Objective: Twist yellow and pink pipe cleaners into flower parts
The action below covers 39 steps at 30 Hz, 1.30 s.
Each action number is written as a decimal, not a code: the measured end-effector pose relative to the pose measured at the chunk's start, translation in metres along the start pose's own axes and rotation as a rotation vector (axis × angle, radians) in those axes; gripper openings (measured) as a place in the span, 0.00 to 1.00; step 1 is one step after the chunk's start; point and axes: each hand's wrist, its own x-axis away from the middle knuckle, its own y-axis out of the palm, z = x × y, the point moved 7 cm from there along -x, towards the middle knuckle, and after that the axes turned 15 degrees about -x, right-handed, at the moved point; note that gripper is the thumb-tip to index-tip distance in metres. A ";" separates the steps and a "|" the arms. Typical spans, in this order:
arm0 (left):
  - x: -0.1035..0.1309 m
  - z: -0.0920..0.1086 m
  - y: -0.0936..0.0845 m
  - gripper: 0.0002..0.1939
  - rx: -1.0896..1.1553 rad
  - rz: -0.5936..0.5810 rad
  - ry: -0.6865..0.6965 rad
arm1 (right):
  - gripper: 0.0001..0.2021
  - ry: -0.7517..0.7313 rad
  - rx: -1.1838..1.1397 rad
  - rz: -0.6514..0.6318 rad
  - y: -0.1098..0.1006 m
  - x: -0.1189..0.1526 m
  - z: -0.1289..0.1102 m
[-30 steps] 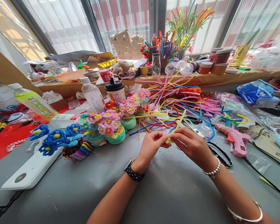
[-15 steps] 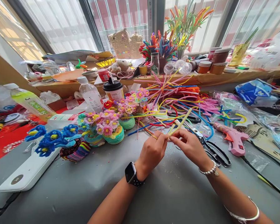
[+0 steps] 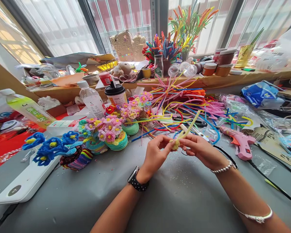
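Both hands meet over the grey table (image 3: 92,200) on a pale yellow pipe cleaner (image 3: 192,124). My left hand (image 3: 156,157) pinches its small bunched, looped part between thumb and fingers. Fingers of my right hand (image 3: 205,151) are closed on the same piece from the other side, and two loose ends rise from between the hands. Behind the right hand lie scissors (image 3: 200,133), their handles largely covered by it. Beyond the fingertips spread many loose coloured pipe cleaners (image 3: 178,94).
Left of the hands stand little pots of pipe-cleaner flowers, pink (image 3: 109,129) and blue (image 3: 45,150), near a white power bank (image 3: 21,189). A pink glue gun (image 3: 243,144) with its cable lies to the right. Bottles and a lidded cup (image 3: 115,94) stand behind.
My left hand has turned, so the bunched yellow part now shows between the fingers. My right hand has shifted slightly right and covers more of the scissors' handles.
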 end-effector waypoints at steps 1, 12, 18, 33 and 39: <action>0.000 -0.001 0.001 0.10 0.029 -0.005 -0.020 | 0.09 0.005 -0.009 0.005 0.000 -0.001 0.002; -0.001 -0.003 0.001 0.10 0.229 -0.045 -0.125 | 0.11 0.078 -0.140 -0.047 0.016 -0.002 0.014; -0.003 -0.003 0.000 0.10 0.280 -0.071 -0.137 | 0.10 0.048 -0.150 -0.020 0.014 -0.001 0.014; -0.002 -0.011 0.008 0.14 0.354 -0.152 -0.271 | 0.06 -0.368 0.132 0.115 0.008 0.004 -0.016; -0.002 -0.016 0.002 0.13 0.381 -0.070 -0.302 | 0.09 -0.324 0.150 0.164 0.003 0.002 -0.012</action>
